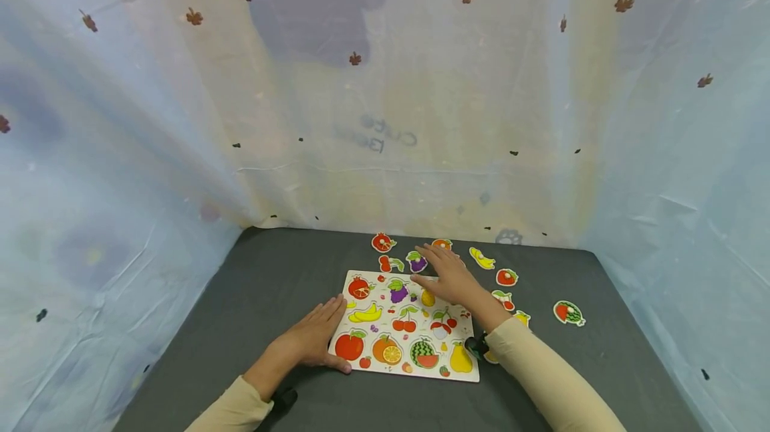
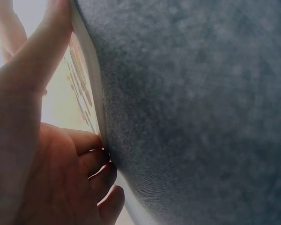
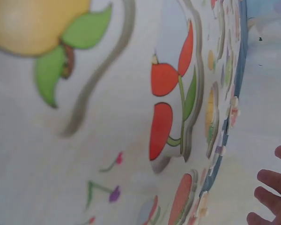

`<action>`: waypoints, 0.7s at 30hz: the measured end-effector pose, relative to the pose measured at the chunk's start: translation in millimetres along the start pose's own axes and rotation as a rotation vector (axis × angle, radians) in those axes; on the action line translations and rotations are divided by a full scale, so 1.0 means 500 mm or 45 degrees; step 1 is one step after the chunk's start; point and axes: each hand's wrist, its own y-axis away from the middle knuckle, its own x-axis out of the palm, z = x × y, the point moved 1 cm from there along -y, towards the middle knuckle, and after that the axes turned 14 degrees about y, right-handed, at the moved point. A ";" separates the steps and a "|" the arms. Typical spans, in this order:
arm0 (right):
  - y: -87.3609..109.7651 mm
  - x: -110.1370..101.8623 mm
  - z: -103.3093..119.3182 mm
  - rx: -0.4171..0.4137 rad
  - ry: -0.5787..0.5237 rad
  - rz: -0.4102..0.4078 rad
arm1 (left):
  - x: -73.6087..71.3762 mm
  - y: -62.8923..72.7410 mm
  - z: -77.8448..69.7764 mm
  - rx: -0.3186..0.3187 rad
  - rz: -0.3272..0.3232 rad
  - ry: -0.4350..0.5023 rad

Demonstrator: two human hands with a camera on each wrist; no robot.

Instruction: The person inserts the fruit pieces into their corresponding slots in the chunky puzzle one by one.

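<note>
A white fruit puzzle board (image 1: 368,275) lies flat on the dark table, with printed recesses for banana, apple, orange, watermelon, pear, cherries and others. My left hand (image 1: 314,333) rests against its left edge, thumb at the near left corner. In the left wrist view, fingertips (image 2: 91,140) touch the board's side. My right hand (image 1: 450,276) is over the far edge of the board, fingers spread and holding nothing visible. Around it lie a grape piece (image 1: 416,261) and an orange piece (image 1: 442,244), partly covered by the fingers.
Loose fruit pieces lie beyond and right of the board: pomegranate (image 1: 382,243), cherry (image 1: 391,263), banana (image 1: 482,258), strawberry (image 1: 506,277) and watermelon (image 1: 569,313). More sit partly under the right forearm. A patterned curtain (image 1: 421,151) encloses the table (image 1: 289,265) at the back and sides.
</note>
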 end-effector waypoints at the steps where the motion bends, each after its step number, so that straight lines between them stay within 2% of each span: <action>1: -0.005 0.002 -0.001 0.002 -0.002 -0.003 | 0.001 -0.001 0.000 -0.004 0.003 0.001; 12: -0.049 0.023 -0.006 0.015 -0.045 -0.010 | 0.009 -0.008 0.003 -0.026 0.004 -0.004; 21: -0.088 0.032 0.005 0.009 -0.089 -0.050 | 0.001 -0.005 -0.006 -0.025 0.002 -0.001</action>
